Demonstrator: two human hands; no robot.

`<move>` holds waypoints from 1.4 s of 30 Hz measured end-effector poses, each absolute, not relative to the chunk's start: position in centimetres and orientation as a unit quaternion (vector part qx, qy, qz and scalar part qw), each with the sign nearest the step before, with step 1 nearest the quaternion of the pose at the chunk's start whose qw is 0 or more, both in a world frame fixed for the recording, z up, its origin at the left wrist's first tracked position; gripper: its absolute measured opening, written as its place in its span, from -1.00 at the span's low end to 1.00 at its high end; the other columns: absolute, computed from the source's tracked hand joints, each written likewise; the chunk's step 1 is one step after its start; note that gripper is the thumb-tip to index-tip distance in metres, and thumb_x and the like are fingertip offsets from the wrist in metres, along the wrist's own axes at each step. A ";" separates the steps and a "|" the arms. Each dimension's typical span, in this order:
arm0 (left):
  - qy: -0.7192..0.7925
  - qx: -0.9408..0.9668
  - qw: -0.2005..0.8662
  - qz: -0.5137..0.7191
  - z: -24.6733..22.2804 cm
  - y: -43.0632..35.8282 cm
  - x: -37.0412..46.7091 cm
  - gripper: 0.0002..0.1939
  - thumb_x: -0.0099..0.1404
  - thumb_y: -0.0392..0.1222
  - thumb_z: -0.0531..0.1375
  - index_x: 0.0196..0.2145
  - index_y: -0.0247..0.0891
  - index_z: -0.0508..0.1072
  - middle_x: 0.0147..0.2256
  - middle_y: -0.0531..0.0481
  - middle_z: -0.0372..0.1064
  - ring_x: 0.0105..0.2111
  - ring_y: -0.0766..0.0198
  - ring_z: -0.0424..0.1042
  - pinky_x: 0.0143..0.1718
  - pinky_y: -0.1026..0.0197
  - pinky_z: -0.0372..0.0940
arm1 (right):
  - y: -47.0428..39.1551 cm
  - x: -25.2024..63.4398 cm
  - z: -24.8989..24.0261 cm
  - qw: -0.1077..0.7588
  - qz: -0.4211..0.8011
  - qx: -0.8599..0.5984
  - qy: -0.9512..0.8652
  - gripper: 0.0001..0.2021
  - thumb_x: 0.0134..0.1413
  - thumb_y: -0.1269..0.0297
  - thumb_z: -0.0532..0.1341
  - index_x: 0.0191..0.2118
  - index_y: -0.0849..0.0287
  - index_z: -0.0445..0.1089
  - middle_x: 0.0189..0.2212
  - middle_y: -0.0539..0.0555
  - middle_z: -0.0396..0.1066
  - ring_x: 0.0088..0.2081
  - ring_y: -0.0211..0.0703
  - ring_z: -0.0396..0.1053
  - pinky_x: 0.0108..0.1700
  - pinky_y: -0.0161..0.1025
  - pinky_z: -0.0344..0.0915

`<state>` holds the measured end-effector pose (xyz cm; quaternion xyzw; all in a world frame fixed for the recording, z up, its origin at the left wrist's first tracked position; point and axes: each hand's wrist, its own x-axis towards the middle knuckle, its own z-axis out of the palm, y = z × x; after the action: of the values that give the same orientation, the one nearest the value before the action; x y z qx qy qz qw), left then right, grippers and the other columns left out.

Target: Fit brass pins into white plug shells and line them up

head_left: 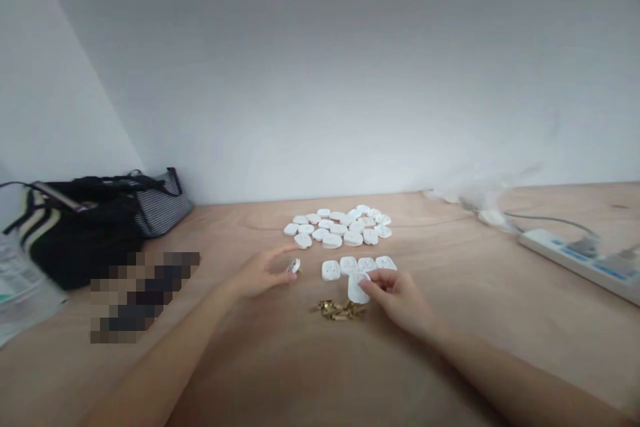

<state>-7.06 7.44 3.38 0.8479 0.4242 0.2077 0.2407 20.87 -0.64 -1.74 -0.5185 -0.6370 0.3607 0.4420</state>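
Your right hand pinches a white cover; your left hand, half-curled, holds a tilted piece. Brass strips lie nearby.

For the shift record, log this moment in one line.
left hand: holds tilted white piece; right hand: holds rounded-square white piece; beyond: four-piece white row, larger white cluster; nearer: brass-coloured strips
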 end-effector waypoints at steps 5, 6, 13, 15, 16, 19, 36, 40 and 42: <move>0.438 0.823 0.306 0.193 2.3 8.3 -7.3 -0.43 0.10 0.02 0.21 0.06 -0.22 0.31 -0.01 -0.10 0.35 -0.10 0.07 0.37 -0.06 0.07 0.26 | -0.6 20.9 -1.8 0.438 0.353 -0.526 -0.637 -0.72 -0.01 0.09 0.16 -0.42 0.22 0.47 -0.53 0.02 0.45 -0.48 -0.21 0.33 -0.42 -0.33 0.22; 0.437 0.821 0.312 0.191 2.2 8.4 -7.1 -0.44 0.10 0.02 0.21 0.04 -0.22 0.33 -0.07 -0.09 0.40 -0.16 0.10 0.40 -0.11 0.09 0.28 | -0.7 20.8 -1.7 0.439 0.351 -0.527 -0.638 -0.72 -0.01 0.10 0.17 -0.42 0.22 0.47 -0.54 0.01 0.45 -0.49 -0.21 0.33 -0.43 -0.33 0.21; 0.432 0.801 0.342 0.232 1.5 8.1 -7.4 -0.49 0.00 -0.08 0.29 -0.07 -0.26 0.37 -0.20 -0.07 0.43 -0.21 0.13 0.41 -0.11 0.07 0.29 | -0.9 20.9 -1.6 0.439 0.346 -0.526 -0.641 -0.73 -0.02 0.09 0.17 -0.42 0.20 0.47 -0.56 0.00 0.44 -0.51 -0.22 0.32 -0.47 -0.35 0.19; 0.433 0.793 0.347 0.253 0.8 8.0 -7.8 -0.48 -0.01 -0.09 0.30 -0.07 -0.27 0.34 -0.14 -0.10 0.40 -0.16 0.11 0.40 -0.08 0.05 0.28 | -0.9 20.9 -1.8 0.439 0.348 -0.528 -0.639 -0.72 -0.03 0.08 0.18 -0.41 0.21 0.47 -0.56 0.01 0.44 -0.52 -0.22 0.31 -0.48 -0.35 0.18; 0.433 0.789 0.349 0.260 0.4 8.0 -7.9 -0.47 0.00 -0.09 0.30 -0.07 -0.27 0.33 -0.13 -0.11 0.39 -0.14 0.11 0.39 -0.07 0.05 0.27 | -0.9 20.9 -1.8 0.439 0.348 -0.528 -0.638 -0.72 -0.03 0.08 0.18 -0.41 0.21 0.47 -0.56 0.01 0.44 -0.51 -0.22 0.32 -0.48 -0.34 0.18; 0.428 0.785 0.355 0.272 -0.2 7.9 -8.1 -0.46 0.03 -0.09 0.28 -0.03 -0.29 0.30 -0.14 -0.12 0.40 -0.15 0.13 0.39 -0.05 0.04 0.26 | -0.9 20.9 -1.9 0.439 0.349 -0.526 -0.639 -0.73 -0.02 0.09 0.18 -0.40 0.21 0.47 -0.54 0.02 0.45 -0.51 -0.22 0.32 -0.47 -0.34 0.19; 0.415 0.837 0.161 0.318 1.9 5.8 -7.1 -0.51 0.13 -0.06 0.22 0.01 -0.22 0.29 -0.02 -0.14 0.29 -0.02 0.06 0.27 -0.02 0.08 0.20 | -0.7 21.0 -2.3 0.455 0.338 -0.520 -0.639 -0.72 -0.05 0.06 0.19 -0.42 0.18 0.49 -0.58 0.01 0.45 -0.50 -0.18 0.35 -0.49 -0.33 0.22; 0.343 0.905 0.114 0.227 2.9 3.3 -5.1 -0.84 0.23 -0.11 0.14 -0.34 -0.23 0.46 -0.34 -0.03 0.37 -0.27 0.19 0.36 -0.16 0.19 0.22 | -0.6 21.1 -2.4 0.445 0.339 -0.524 -0.642 -0.72 -0.03 0.07 0.18 -0.39 0.20 0.48 -0.57 0.01 0.44 -0.51 -0.20 0.34 -0.49 -0.34 0.20; 0.327 0.918 0.134 0.183 2.7 2.3 -4.0 -0.85 0.25 -0.14 0.13 -0.30 -0.22 0.46 -0.32 -0.03 0.36 -0.31 0.23 0.36 -0.24 0.24 0.23 | -0.6 21.2 -2.4 0.441 0.336 -0.529 -0.642 -0.73 -0.02 0.08 0.18 -0.39 0.20 0.47 -0.56 0.01 0.44 -0.52 -0.22 0.33 -0.49 -0.34 0.19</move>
<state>-4.04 2.26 2.71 0.9176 0.3268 0.1826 0.1335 21.17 -0.58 -2.42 -0.5294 -0.6424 0.3361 0.4406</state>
